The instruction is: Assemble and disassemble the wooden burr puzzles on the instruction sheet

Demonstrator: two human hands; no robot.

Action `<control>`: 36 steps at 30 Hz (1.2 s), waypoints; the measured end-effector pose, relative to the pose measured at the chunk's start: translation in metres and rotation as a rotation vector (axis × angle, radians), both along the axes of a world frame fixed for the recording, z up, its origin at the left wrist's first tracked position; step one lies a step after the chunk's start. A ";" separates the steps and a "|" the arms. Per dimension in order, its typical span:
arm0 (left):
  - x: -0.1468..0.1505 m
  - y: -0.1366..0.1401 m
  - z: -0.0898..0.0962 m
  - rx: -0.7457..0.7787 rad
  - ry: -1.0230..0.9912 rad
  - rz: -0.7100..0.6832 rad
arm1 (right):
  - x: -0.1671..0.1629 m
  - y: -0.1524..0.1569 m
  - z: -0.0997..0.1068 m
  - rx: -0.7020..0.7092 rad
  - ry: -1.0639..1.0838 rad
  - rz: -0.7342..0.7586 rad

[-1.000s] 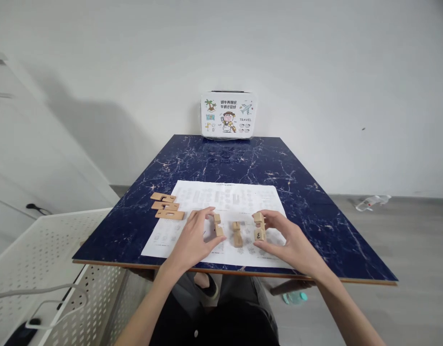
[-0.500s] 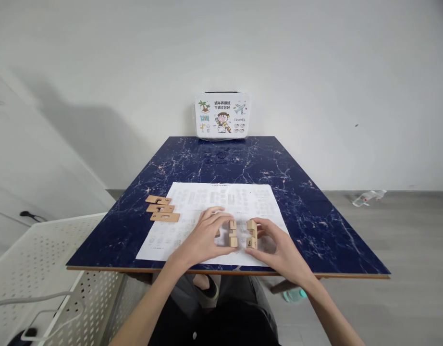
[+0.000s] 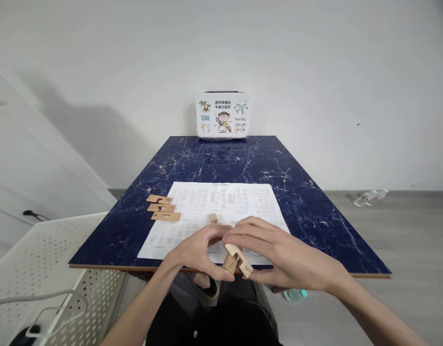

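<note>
- Far left, a white perforated bin [image 3: 95,290], with a pale cable [image 3: 34,292] looping across it and a dark object [image 3: 25,336] cut off by the frame; in it or on it, I can't tell.
- Next, three flat wooden pieces [image 3: 166,216] with cut-outs, overlapping the left edge of a printed sheet [image 3: 156,240] on the blue table [image 3: 225,166].
- Here's the left hand [image 3: 198,250], thumb and fingers curled in a narrow grip on a notched wooden block [image 3: 229,263] over the near edge of the table.
- Behind that hand, a small wooden block [image 3: 213,217] sits on the sheet.
- At the table's far end, a white cartoon-printed box [image 3: 223,115] stands upright by the wall, contents hidden.
- Right hand [image 3: 282,245] now: gripping the block marked 3 [image 3: 247,270], which touches the left hand's block at an angle.
- Down on the floor, a teal-capped bottle [image 3: 294,295]; farther right, a clear plastic bottle [image 3: 369,197] lying down.
</note>
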State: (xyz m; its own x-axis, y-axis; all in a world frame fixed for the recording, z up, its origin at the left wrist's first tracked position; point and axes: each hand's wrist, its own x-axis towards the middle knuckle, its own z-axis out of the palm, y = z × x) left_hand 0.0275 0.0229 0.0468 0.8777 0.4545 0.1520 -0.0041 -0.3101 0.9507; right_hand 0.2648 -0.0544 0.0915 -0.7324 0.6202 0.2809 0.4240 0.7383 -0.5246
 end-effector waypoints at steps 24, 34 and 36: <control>-0.004 -0.003 -0.020 -0.210 -0.089 0.013 | -0.027 -0.004 0.004 -0.069 0.118 0.002; -0.002 -0.055 -0.022 -0.547 -0.177 0.445 | -0.037 0.004 -0.030 0.244 0.162 -0.347; -0.001 -0.060 -0.014 -0.484 -0.149 0.506 | -0.044 0.005 -0.038 0.287 0.163 -0.408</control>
